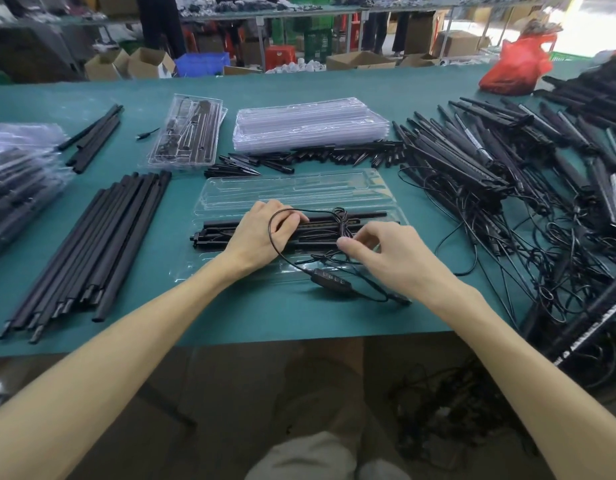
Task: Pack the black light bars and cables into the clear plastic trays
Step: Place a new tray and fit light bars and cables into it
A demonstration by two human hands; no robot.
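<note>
Clear moulded tray [299,188], black bars [216,226], looped cable [341,218]

Left hand [261,233], right hand [386,258], forearms [143,341] bare — pale off-white garment [299,455] over lap.

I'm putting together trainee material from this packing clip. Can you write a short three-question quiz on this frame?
1. True or false: the left hand is on the black light bars lying in the open clear tray.
2. Where is the stack of empty clear trays? A) beyond the open clear tray, B) in the person's lap, C) under the table.
3. Fill in: the plastic bag at far right is ___.
Key: 1 true; 2 A; 3 red.
</note>
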